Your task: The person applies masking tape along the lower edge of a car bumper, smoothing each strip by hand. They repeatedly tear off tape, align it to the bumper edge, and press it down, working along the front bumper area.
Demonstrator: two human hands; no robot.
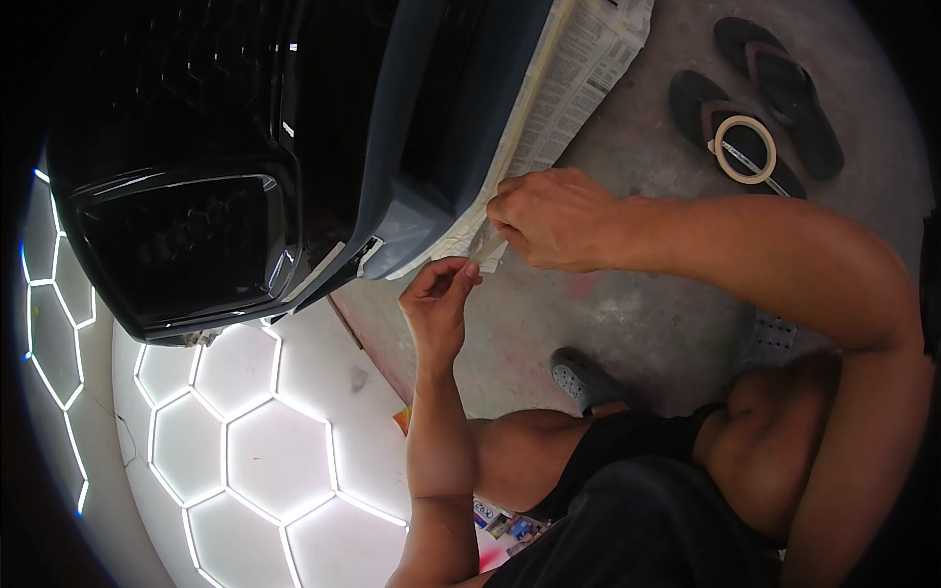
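A dark vehicle bumper (417,162) fills the upper middle, with a grey lower trim. Along its edge runs pale masking tape (517,120), and a sheet of newspaper (573,86) hangs from it. At the trim's lower corner my left hand (438,302) has its thumb and fingertips pinched together on the masking tape's loose end. Just right of it, my right hand (554,220) is closed, knuckles up, against the taped edge. Its fingertips are partly hidden, and a short strip of tape shows between both hands.
On the concrete floor at upper right lie two dark flip-flops (789,93), with a roll of tape (720,147) and a thin pale stick on one. My clog (580,377) stands below my hands. Glowing hexagonal lights (225,446) line the lower left. Small packages lie near my leg.
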